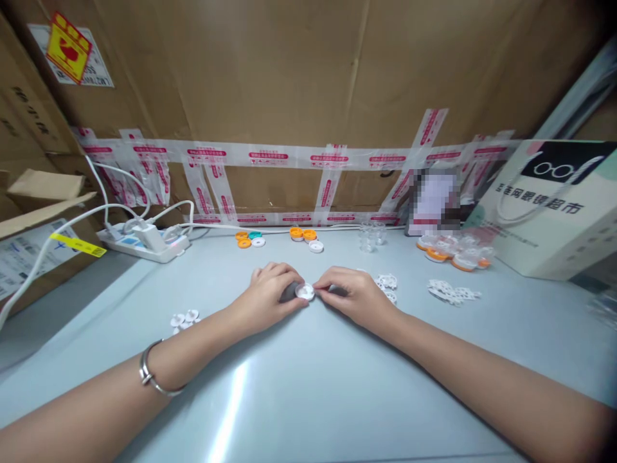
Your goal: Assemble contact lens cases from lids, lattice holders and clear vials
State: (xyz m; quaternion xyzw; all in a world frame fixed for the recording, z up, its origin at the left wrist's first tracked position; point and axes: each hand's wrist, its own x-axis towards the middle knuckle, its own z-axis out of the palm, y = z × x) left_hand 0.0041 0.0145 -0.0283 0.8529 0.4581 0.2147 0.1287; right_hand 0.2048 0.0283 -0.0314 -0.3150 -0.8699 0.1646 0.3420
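Cup [304, 292], well in from the worktop's [299, 386] back edge, is gripped by left hand [270, 292]; right hand's [359, 292] pinched fingertips, contents unclear, meet its rim, apparently fitting parts, next requiring steady alignment.

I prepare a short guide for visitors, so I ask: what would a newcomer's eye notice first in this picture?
Probably the small round white piece at the centre, in the grip of the left hand, with the right hand close beside it. The yellow sticker on the cardboard, upper left, also stands out, as does the pale bag at the right.
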